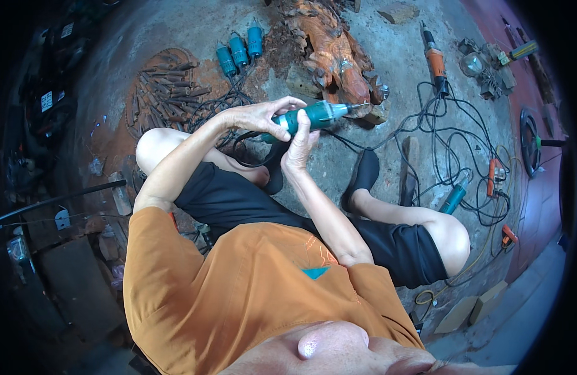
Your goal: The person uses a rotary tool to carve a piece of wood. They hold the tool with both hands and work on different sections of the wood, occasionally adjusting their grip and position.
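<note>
While left hand (261,119) grips teal rotary tool (321,115), right hand (298,147) seemingly clasps its near side, grip partly hidden.

The carving (329,47) lies on the floor (379,69), beyond the held grinder (323,115). Left of the carving: three power tools (239,50); farther left: a pile of rods (170,87). Right: a single power tool (435,61); nearer: cables (434,117), a power strip (491,177) at their right

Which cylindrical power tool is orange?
The orange-and-black tool right of the carved brown wood; the held tool and others are green or blue.
</note>
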`<state>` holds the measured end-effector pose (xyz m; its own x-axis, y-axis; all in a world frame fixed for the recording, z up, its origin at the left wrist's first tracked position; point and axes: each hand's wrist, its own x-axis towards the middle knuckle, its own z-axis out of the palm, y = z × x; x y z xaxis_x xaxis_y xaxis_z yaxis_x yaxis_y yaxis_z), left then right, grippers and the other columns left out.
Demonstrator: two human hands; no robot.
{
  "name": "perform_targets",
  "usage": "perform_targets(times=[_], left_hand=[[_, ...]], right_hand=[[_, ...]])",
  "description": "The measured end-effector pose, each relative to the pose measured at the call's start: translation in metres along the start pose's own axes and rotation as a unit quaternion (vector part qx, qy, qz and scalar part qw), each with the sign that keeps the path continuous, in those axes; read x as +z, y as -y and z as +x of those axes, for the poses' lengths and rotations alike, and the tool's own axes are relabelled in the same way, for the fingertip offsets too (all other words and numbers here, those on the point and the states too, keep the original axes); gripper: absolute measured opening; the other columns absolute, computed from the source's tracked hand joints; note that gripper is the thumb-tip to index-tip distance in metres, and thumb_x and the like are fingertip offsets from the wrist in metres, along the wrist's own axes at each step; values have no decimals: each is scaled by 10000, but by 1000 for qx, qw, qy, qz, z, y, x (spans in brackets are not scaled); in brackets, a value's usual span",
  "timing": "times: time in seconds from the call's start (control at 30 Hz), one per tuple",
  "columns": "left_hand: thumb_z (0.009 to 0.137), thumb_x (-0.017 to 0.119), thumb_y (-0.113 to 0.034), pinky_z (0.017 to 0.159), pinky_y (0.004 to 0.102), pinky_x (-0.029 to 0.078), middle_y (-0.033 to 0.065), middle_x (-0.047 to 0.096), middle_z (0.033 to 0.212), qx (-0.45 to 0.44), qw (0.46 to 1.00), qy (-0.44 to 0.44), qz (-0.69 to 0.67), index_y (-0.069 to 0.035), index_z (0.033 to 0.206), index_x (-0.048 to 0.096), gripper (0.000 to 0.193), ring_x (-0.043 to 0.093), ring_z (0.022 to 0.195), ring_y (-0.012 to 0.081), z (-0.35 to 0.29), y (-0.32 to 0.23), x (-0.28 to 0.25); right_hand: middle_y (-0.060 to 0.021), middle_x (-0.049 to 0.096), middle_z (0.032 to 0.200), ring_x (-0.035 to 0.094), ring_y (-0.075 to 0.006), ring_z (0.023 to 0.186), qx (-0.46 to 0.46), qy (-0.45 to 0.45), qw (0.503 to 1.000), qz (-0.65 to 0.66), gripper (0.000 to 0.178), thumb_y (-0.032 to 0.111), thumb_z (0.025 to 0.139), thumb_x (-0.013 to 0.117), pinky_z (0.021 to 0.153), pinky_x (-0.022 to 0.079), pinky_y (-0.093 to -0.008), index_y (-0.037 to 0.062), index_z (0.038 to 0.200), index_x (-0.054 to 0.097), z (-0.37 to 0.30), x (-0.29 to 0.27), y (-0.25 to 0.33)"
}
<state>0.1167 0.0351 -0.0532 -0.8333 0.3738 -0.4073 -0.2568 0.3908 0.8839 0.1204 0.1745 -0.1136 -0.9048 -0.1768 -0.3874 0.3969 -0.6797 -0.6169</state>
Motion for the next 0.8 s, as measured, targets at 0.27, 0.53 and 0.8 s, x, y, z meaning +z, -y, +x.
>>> perform_targets(times=[0.27,0.53,0.8], left_hand=[[907,633,-422,789,302,519,80,637,1044,-40,971,-143,-189,-106,1356,454,577,632,888,156,16,15,-32],[895,657,-341,629,267,545,66,609,1025,-139,905,-307,-260,-75,1348,437,570,652,765,157,61,50,-12],[777,674,-610,714,353,508,171,507,1302,-135,878,-428,-167,-82,1456,270,951,563,1052,246,110,58,6]], right_hand=[[-120,605,806,643,-219,631,-42,57,997,27,322,211,835,658,608,567,-346,8,1011,481,32,5,94],[-125,622,826,662,-221,642,-24,70,994,-75,399,308,828,685,542,577,-347,44,1047,482,82,-28,165],[-69,617,862,624,-156,705,-35,6,995,-88,375,291,802,726,630,524,-281,55,1031,546,126,-87,178]])
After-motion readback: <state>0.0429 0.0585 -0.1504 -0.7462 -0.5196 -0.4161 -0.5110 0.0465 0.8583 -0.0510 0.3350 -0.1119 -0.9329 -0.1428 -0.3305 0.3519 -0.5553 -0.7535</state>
